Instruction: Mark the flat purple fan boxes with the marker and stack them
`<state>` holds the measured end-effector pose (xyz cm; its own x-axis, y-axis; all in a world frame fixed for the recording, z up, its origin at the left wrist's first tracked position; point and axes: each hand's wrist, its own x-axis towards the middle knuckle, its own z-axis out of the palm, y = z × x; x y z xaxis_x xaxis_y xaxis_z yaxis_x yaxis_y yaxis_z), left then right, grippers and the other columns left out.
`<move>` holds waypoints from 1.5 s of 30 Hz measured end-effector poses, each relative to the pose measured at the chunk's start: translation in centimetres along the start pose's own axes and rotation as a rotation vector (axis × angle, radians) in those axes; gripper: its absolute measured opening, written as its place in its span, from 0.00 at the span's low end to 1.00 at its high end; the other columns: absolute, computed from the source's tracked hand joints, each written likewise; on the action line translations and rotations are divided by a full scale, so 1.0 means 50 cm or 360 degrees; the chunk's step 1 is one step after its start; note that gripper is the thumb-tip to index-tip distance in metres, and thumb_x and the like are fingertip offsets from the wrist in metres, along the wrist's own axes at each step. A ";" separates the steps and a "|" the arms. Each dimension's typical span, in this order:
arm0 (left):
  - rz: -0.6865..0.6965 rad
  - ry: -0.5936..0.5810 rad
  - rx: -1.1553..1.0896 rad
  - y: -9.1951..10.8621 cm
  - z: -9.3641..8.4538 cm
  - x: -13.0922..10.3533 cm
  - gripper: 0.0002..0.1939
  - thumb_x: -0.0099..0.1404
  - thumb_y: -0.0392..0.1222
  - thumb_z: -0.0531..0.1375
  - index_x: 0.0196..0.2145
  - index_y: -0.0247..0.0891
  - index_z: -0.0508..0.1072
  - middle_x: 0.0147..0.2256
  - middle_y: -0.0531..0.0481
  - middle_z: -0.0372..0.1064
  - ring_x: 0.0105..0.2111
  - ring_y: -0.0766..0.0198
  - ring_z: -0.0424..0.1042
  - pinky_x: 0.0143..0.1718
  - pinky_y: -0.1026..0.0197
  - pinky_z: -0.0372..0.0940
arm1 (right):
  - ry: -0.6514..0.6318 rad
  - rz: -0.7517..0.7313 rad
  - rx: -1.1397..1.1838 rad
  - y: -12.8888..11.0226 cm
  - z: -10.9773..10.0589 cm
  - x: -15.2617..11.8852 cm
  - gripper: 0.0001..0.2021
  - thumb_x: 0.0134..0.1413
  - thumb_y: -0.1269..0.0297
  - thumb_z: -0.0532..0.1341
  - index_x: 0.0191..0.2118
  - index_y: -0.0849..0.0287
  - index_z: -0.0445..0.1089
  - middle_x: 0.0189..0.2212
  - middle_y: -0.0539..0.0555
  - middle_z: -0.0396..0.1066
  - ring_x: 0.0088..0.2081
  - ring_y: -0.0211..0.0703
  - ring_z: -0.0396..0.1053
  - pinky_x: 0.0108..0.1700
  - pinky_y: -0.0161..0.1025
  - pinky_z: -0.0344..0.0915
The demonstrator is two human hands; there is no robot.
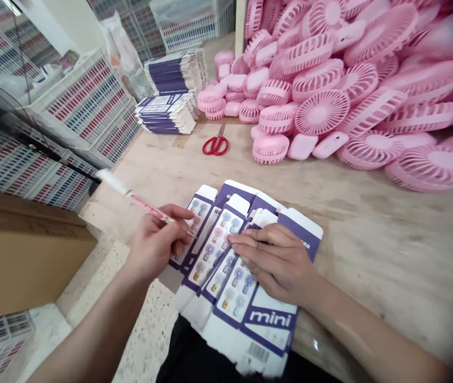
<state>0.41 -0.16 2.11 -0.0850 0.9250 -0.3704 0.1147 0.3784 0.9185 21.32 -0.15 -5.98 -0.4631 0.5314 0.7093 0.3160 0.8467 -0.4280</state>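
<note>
Several flat purple-and-white boxes lie overlapping at the near edge of the wooden table, printed with small fans and the word "mini". My left hand is closed on a thin pen with a white end and red markings; its tip points down at the leftmost boxes. My right hand lies on top of the boxes, fingers together and stretched out, pressing on the printed panels.
Pink fans are heaped at the back right. Red-handled scissors lie behind the boxes, near stacks of folded boxes. White crates stand left, above a brown carton.
</note>
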 end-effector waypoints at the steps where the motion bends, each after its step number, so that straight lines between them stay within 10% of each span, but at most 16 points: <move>1: 0.0130 0.0219 0.0058 -0.011 -0.001 0.005 0.05 0.49 0.34 0.57 0.27 0.34 0.69 0.16 0.55 0.66 0.13 0.73 0.58 0.13 0.71 0.51 | 0.0010 -0.0004 0.0009 0.000 0.001 0.000 0.12 0.52 0.76 0.55 0.43 0.63 0.67 0.41 0.55 0.74 0.41 0.42 0.69 0.38 0.42 0.65; 5: 0.0389 0.0624 0.0392 -0.043 -0.002 0.011 0.03 0.50 0.32 0.57 0.24 0.37 0.66 0.16 0.57 0.64 0.15 0.72 0.60 0.14 0.70 0.52 | 0.0045 0.0004 0.0019 0.001 0.003 0.001 0.12 0.52 0.76 0.55 0.43 0.63 0.67 0.40 0.54 0.75 0.40 0.42 0.70 0.37 0.43 0.65; 16: 0.0480 0.0706 0.0729 -0.041 0.006 0.003 0.02 0.51 0.34 0.58 0.24 0.37 0.66 0.15 0.57 0.60 0.15 0.72 0.57 0.15 0.69 0.51 | 0.0066 -0.0008 0.0018 0.001 0.001 0.006 0.12 0.50 0.78 0.54 0.42 0.63 0.67 0.40 0.55 0.75 0.38 0.40 0.70 0.37 0.42 0.66; 23: -0.0275 -0.0125 0.0054 0.024 -0.034 0.017 0.25 0.47 0.35 0.59 0.46 0.30 0.67 0.17 0.56 0.63 0.13 0.73 0.57 0.12 0.71 0.48 | 0.0088 -0.0005 0.0009 0.002 0.002 0.008 0.12 0.51 0.77 0.54 0.41 0.62 0.66 0.40 0.53 0.75 0.37 0.39 0.69 0.37 0.41 0.65; 42: -0.0685 -0.0414 -0.0294 0.041 0.007 -0.033 0.33 0.39 0.33 0.57 0.48 0.38 0.68 0.15 0.57 0.64 0.09 0.70 0.58 0.07 0.72 0.45 | 0.0033 0.0013 -0.0010 0.002 0.001 0.003 0.12 0.51 0.76 0.54 0.43 0.62 0.67 0.40 0.54 0.75 0.39 0.41 0.70 0.37 0.42 0.66; 45: -0.0450 -0.0294 -0.0322 0.024 0.006 -0.023 0.25 0.42 0.34 0.57 0.42 0.35 0.71 0.15 0.56 0.64 0.10 0.72 0.57 0.08 0.71 0.46 | 0.0053 0.0020 -0.0007 0.002 0.001 0.004 0.12 0.52 0.76 0.54 0.43 0.62 0.67 0.40 0.55 0.75 0.39 0.41 0.70 0.37 0.42 0.66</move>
<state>0.93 -0.79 3.59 0.0967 0.7831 -0.6143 -0.0868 0.6215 0.7786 21.22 0.02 -5.91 -0.4310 0.5410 0.7222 0.3256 0.8397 -0.4347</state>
